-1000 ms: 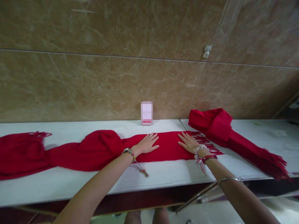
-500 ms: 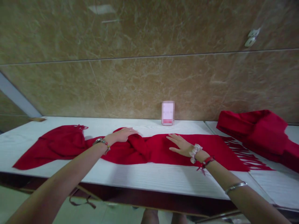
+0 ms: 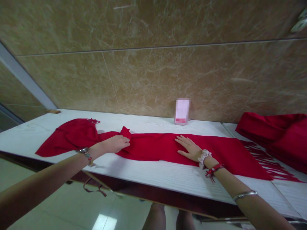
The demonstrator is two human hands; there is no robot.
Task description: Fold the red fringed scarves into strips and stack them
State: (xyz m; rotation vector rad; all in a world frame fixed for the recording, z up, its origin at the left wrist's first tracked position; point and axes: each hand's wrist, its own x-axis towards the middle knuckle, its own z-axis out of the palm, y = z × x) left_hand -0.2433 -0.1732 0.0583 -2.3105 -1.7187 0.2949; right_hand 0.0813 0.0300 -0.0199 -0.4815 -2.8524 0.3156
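A long red scarf [image 3: 151, 147] with fringed ends lies across a white tabletop. Its middle and right part is spread flat, while the left end is bunched up. My left hand [image 3: 117, 143] is closed on a gathered fold of the scarf left of centre, with cloth sticking up just behind the fingers. Flat on the smooth stretch to the right rests my right hand [image 3: 189, 148], fingers extended. The fringe [image 3: 266, 159] fans out beyond my right wrist.
A second heap of red cloth [image 3: 275, 137] lies at the right, beside the fringe. Against the tiled wall [image 3: 144, 80] leans a blurred phone-like object [image 3: 182, 111]. The white tabletop [image 3: 144, 172] ends in a front edge above the floor. A brown strap [image 3: 93, 190] hangs below it.
My left hand has moved left and down, drawing the bunched cloth with it, so the middle of the scarf now lies smoother. My right hand stays on the scarf. The view has shifted.
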